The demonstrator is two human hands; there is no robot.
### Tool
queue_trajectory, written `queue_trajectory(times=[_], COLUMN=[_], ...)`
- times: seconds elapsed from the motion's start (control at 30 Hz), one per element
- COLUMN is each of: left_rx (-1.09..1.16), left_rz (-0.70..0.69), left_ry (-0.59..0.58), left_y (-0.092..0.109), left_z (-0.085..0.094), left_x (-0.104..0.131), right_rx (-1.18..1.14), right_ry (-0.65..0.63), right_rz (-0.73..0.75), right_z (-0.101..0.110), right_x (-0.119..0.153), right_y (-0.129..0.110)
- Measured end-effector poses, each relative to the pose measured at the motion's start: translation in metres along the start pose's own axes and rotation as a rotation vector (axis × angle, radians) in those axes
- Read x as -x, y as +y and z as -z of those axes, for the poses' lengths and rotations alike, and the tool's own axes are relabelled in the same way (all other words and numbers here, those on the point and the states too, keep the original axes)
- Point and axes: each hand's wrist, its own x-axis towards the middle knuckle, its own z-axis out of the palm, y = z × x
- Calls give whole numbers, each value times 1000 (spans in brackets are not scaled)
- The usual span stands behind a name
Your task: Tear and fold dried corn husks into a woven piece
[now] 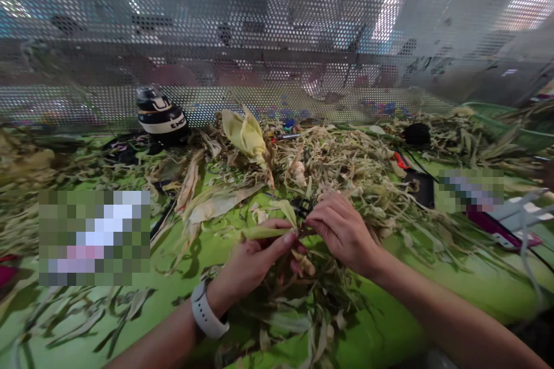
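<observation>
My left hand (255, 256), with a white watch (208, 311) on its wrist, pinches pale green corn husk strips (266, 233) between thumb and fingers. Close against it, my right hand (344, 233) has its fingers pressed together at the gathered end of the husk. What lies inside the right fingertips is too small to make out. Dark scissors-like handles (302, 205) show just behind the hands. Beyond them stands a flower-like shape of folded yellow-green husk (246, 135). Wide dry husk leaves (225, 204) lie to the left, and shredded scraps lie below my hands.
Heaps of dried husk scraps (341, 153) cover much of the green table (182, 277). A black bottle (162, 118) stands at the back left before a perforated metal panel (259, 23). At right are a black phone-like object (419, 187), a white cable (524, 242) and a green basket (497, 121).
</observation>
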Motion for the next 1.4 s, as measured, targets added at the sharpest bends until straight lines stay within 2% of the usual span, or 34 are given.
queue_trajectory(times=[0.13,0.2,0.3,0.5,0.63,0.73,0.8,0.97,1.03,1.2,1.27,1.4], left_rx=[16,0,-36,-100,-192,-165,-133,-177,-184,-175,-172,-200], left_rz=[176,219,194,127,29,6,30,93,101,118,154,195], left_ry=[-117,-173,-203,-114,-81,-84,-92,-169,-187,-216,-195,-183], left_y=[0,1,3,0,-1,-4,-5,-4,-3,-4,-4,0], left_z=[-1,-1,0,3,4,3,1,-3,-5,-7,-8,-9], left_x=[1,2,3,3,2,1,1,6,7,7,7,8], right_rx=[-22,-31,-39,-22,-31,-88,-162,-472,-623,-851,-837,-688], right_ry=[-19,-31,-25,65,123,140,75,-278,-328,-158,-115,-61], right_rz=[-8,-6,11,75,110,69,-32,-328,-385,-499,-495,-379], right_z=[-2,-2,0,7,9,10,11,7,1,-13,-13,-9], right_x=[2,2,1,0,1,1,-1,-1,1,6,7,5], right_y=[1,1,-1,-6,-8,-7,-6,-6,-7,-10,-12,-15])
